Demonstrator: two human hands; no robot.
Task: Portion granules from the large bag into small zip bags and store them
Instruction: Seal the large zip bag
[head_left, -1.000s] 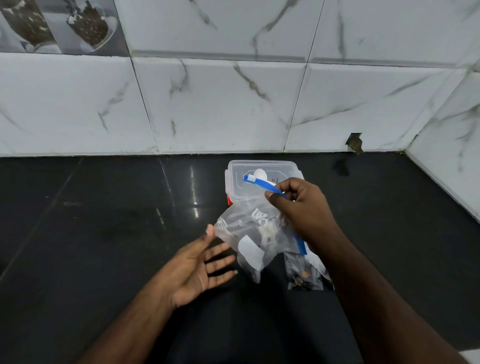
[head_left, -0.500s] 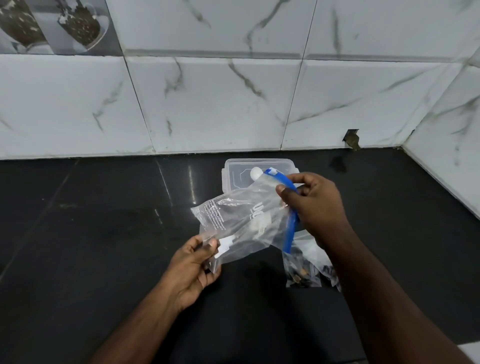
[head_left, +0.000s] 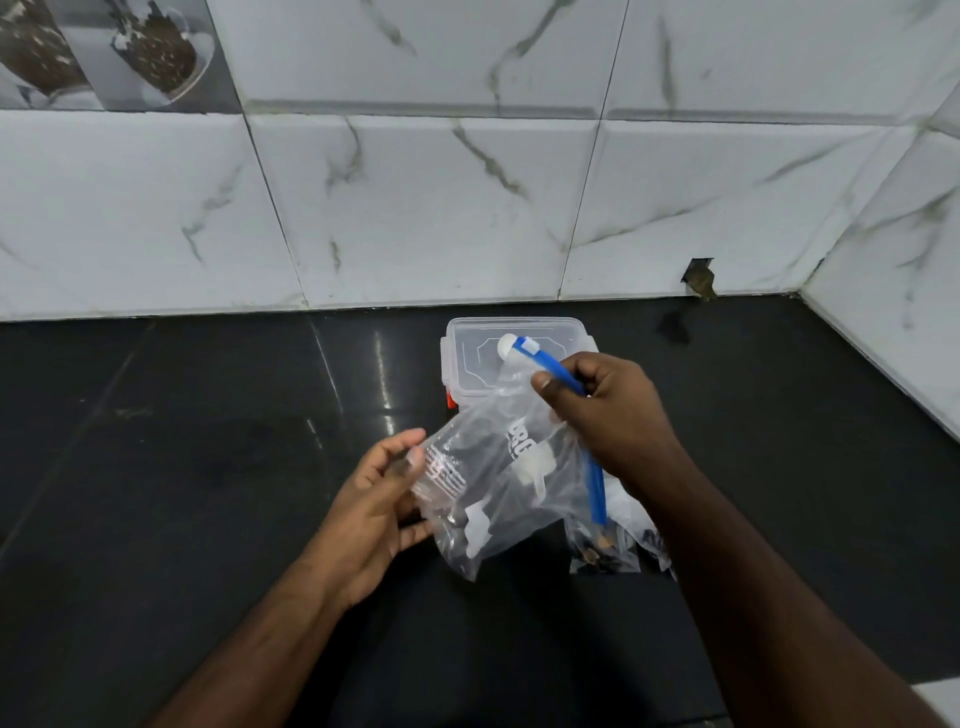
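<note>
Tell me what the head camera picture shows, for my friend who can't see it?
Two hands hold a clear zip bag with a blue zip strip above a black counter: the right hand pinches the strip, the left hand holds the bottom end. Behind sits a closed clear box; small bags lie underneath.

I am holding the large clear plastic zip bag with the blue slider strip (head_left: 498, 483) above the glossy black stone desk (head_left: 208, 467), between my two hands. My left hand (head_left: 379, 514) is gripping its left edge; my right hand (head_left: 608, 415) is pinching the strip at its upper right. Behind the bag, near the marble-patterned tiled wall (head_left: 415, 208), the clear lidded plastic container (head_left: 511, 358) is sitting on the desk. Below my right forearm, to the right of the held bag, small clear zip bags with dark granules inside (head_left: 602, 551) are lying on the desk. The wall is turning a corner at the far right.
</note>
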